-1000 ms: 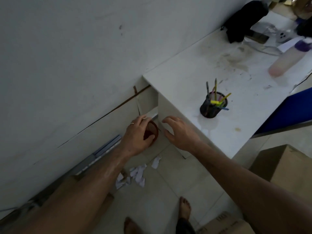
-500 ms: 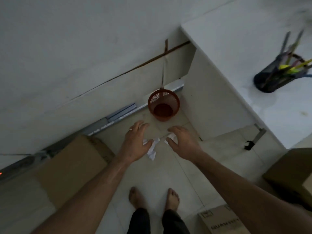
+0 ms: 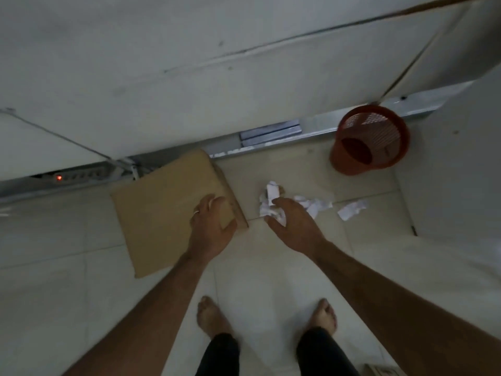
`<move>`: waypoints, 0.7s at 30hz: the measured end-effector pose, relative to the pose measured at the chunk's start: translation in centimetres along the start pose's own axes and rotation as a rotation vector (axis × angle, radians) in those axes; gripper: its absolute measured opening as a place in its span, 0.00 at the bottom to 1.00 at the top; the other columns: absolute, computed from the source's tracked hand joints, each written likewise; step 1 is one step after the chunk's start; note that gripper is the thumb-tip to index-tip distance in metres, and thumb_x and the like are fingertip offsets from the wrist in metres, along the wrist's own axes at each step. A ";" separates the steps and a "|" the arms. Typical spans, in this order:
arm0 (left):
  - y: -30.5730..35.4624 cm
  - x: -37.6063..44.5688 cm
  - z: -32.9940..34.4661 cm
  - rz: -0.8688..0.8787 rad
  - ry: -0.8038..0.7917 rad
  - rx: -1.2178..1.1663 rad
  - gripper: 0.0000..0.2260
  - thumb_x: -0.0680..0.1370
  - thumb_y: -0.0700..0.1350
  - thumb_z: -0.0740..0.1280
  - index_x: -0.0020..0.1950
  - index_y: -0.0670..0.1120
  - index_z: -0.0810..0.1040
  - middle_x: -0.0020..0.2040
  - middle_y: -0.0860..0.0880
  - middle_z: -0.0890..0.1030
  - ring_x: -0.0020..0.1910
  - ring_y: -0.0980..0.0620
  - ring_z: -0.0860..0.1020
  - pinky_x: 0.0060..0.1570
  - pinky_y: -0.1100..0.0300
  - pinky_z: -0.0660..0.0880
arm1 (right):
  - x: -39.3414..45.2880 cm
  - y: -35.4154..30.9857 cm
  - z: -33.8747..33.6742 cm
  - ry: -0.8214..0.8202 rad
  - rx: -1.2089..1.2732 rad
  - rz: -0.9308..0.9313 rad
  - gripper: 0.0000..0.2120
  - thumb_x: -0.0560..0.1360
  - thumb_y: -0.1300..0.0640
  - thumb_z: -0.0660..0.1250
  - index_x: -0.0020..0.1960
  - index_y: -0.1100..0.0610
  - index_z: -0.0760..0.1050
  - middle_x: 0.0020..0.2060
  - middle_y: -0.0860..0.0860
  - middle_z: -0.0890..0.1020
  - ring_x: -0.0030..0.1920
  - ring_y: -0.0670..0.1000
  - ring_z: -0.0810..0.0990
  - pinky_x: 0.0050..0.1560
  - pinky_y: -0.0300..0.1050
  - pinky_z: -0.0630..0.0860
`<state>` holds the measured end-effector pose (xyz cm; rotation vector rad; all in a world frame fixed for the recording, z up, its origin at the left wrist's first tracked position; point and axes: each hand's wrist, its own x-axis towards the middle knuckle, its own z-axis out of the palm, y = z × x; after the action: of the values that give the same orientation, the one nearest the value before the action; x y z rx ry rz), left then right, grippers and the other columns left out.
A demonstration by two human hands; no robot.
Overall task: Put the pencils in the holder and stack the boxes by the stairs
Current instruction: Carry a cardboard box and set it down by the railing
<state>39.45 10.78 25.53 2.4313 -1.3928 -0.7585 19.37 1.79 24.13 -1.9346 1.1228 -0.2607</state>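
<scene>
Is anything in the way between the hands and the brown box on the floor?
No. The left hand already rests on the box corner. The right hand is over crumpled paper beside it, with only bare floor between.

box (image 3: 168,210): tan | basket (image 3: 371,139): red mesh | paper scraps (image 3: 314,204): white

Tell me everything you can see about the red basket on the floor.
The red basket is a small round bin of what looks like plastic, with mesh-like slotted walls and a solid darker bottom. It stands upright on the tiled floor, open mouth toward the camera, and looks empty. It sits next to the metal rail along the wall, beside a white panel on its right. Crumpled paper scraps lie nearby, apart from it. Neither hand touches it.
</scene>
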 end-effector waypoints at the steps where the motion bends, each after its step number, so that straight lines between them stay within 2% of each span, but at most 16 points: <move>1: -2.4 0.1 0.3 -0.045 0.022 0.014 0.27 0.73 0.51 0.73 0.70 0.47 0.71 0.72 0.43 0.65 0.68 0.40 0.67 0.66 0.46 0.65 | 0.9 -0.1 2.3 -0.031 0.003 0.030 0.21 0.75 0.51 0.70 0.63 0.62 0.74 0.56 0.58 0.80 0.56 0.58 0.79 0.59 0.49 0.73; 4: -9.4 0.4 1.2 -0.174 0.087 0.018 0.31 0.72 0.57 0.72 0.72 0.48 0.68 0.74 0.43 0.61 0.71 0.39 0.62 0.67 0.43 0.62 | 3.3 0.4 9.2 -0.072 -0.009 0.060 0.26 0.75 0.50 0.71 0.68 0.61 0.71 0.62 0.59 0.78 0.61 0.58 0.77 0.62 0.47 0.71; 6: -14.0 0.8 1.7 -0.258 0.133 0.024 0.36 0.71 0.61 0.71 0.73 0.48 0.65 0.74 0.42 0.59 0.72 0.38 0.60 0.68 0.40 0.62 | 5.1 0.3 13.6 -0.133 -0.013 0.091 0.32 0.76 0.45 0.68 0.73 0.60 0.65 0.67 0.58 0.74 0.66 0.57 0.72 0.65 0.46 0.67; 9: -19.0 1.6 2.2 -0.379 0.218 0.029 0.42 0.67 0.67 0.71 0.74 0.49 0.61 0.75 0.42 0.58 0.73 0.37 0.58 0.69 0.39 0.59 | 7.7 0.6 18.0 -0.153 0.023 0.169 0.39 0.73 0.38 0.68 0.75 0.56 0.58 0.69 0.57 0.71 0.66 0.56 0.73 0.62 0.45 0.70; 11: -21.8 2.0 2.5 -0.505 0.256 0.025 0.48 0.63 0.71 0.71 0.75 0.49 0.57 0.76 0.41 0.56 0.73 0.35 0.57 0.69 0.35 0.57 | 9.0 0.5 20.2 -0.142 0.121 0.234 0.44 0.68 0.34 0.70 0.74 0.53 0.57 0.67 0.55 0.72 0.62 0.56 0.76 0.57 0.53 0.77; 12: -23.1 2.1 2.7 -0.577 0.259 0.018 0.52 0.61 0.73 0.70 0.75 0.50 0.54 0.76 0.40 0.55 0.74 0.33 0.56 0.69 0.33 0.56 | 9.4 0.5 21.2 -0.124 0.170 0.268 0.44 0.66 0.33 0.71 0.72 0.52 0.57 0.66 0.53 0.73 0.60 0.55 0.77 0.52 0.53 0.80; 13: -24.2 2.1 2.9 -0.652 0.260 -0.006 0.55 0.58 0.76 0.69 0.75 0.52 0.52 0.77 0.40 0.54 0.74 0.32 0.56 0.69 0.32 0.56 | 9.8 0.5 22.1 -0.103 0.188 0.298 0.44 0.64 0.32 0.72 0.70 0.51 0.58 0.63 0.50 0.74 0.58 0.53 0.77 0.47 0.48 0.80; 15: -25.7 2.0 3.5 -0.760 0.272 -0.078 0.58 0.52 0.78 0.68 0.74 0.55 0.49 0.77 0.40 0.53 0.72 0.31 0.59 0.66 0.31 0.60 | 10.1 0.7 23.5 -0.044 0.144 0.312 0.44 0.62 0.33 0.74 0.68 0.52 0.60 0.57 0.44 0.73 0.53 0.48 0.76 0.37 0.34 0.73; 16: -26.1 1.9 3.9 -0.778 0.273 -0.088 0.58 0.49 0.78 0.67 0.72 0.56 0.50 0.77 0.40 0.54 0.70 0.30 0.62 0.64 0.32 0.63 | 10.1 0.8 23.9 -0.012 0.125 0.303 0.44 0.62 0.34 0.75 0.68 0.53 0.60 0.55 0.43 0.72 0.51 0.46 0.74 0.36 0.31 0.69; 18: -26.8 1.7 4.3 -0.777 0.274 -0.063 0.58 0.47 0.79 0.65 0.70 0.55 0.52 0.74 0.38 0.58 0.65 0.31 0.67 0.58 0.34 0.67 | 10.1 1.0 24.6 0.024 0.127 0.288 0.44 0.62 0.36 0.77 0.68 0.55 0.61 0.55 0.43 0.72 0.52 0.46 0.73 0.38 0.33 0.69; 21: -27.3 1.9 4.3 -0.752 0.280 -0.039 0.58 0.46 0.81 0.64 0.68 0.54 0.56 0.68 0.36 0.65 0.60 0.31 0.70 0.55 0.36 0.68 | 9.9 1.0 24.4 0.041 0.114 0.290 0.42 0.64 0.37 0.76 0.68 0.54 0.62 0.55 0.43 0.72 0.52 0.47 0.73 0.38 0.33 0.68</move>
<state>57.82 23.53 9.20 2.8834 -0.3345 -0.5282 37.85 7.73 6.23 -1.6492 1.3681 -0.2012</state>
